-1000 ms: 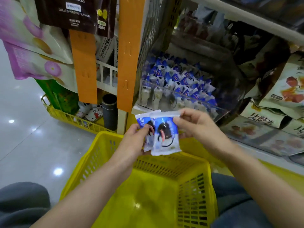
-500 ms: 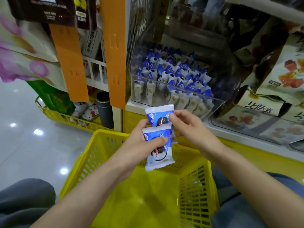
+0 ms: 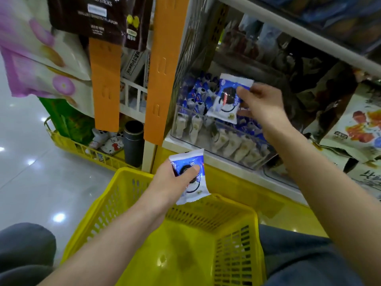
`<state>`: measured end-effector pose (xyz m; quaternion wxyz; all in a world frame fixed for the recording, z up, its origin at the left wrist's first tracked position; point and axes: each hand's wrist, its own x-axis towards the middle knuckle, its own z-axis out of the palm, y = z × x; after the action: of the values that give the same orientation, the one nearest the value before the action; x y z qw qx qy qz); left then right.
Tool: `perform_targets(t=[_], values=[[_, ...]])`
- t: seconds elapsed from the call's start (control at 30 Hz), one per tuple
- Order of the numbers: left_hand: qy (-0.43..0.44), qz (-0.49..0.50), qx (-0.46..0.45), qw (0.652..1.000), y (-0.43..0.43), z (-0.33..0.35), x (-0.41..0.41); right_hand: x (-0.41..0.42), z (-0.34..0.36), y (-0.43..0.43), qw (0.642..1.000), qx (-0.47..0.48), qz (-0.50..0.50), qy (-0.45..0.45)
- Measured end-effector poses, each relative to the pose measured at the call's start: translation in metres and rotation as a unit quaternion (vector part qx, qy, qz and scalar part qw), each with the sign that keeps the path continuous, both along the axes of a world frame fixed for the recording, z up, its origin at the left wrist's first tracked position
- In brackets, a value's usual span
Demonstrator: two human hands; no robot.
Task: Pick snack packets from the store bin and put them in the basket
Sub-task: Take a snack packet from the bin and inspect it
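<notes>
Two orange display strips (image 3: 105, 87) hung from the shelving, beside purple-and-white snack bags (image 3: 31, 58) and a dark brown bag (image 3: 92, 15). Below them, a dark cylindrical flask (image 3: 134, 143) stood at the end of a low yellow wire rack (image 3: 82, 150) on a glossy pale floor (image 3: 31, 182).

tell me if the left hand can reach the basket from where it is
Probably yes. The left hand, gripping a packet, hangs just above the basket's far rim. The basket is open on top, and nothing shows between hand and basket.
</notes>
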<state>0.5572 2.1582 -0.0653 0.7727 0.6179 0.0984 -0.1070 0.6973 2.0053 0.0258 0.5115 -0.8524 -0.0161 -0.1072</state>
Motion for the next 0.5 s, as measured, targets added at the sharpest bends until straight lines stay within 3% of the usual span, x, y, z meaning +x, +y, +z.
perform_targets(t=[0.13,0.33,0.4,0.5], values=[[0.001,0.037,-0.067,0.997,0.004,0.005,0.000,0.017,-0.008,0.007,0.971,-0.216,0.054,0.089],[0.007,0.088,-0.101,0.991,0.004,0.012,0.004,0.029,-0.010,0.028,0.914,-0.359,0.131,0.139],[0.006,0.099,-0.098,0.990,0.004,0.014,0.006,0.031,-0.015,0.038,0.913,-0.357,0.138,0.139],[-0.001,0.113,-0.100,0.989,0.005,0.014,0.006,0.033,-0.013,0.043,0.936,-0.252,0.144,0.197]])
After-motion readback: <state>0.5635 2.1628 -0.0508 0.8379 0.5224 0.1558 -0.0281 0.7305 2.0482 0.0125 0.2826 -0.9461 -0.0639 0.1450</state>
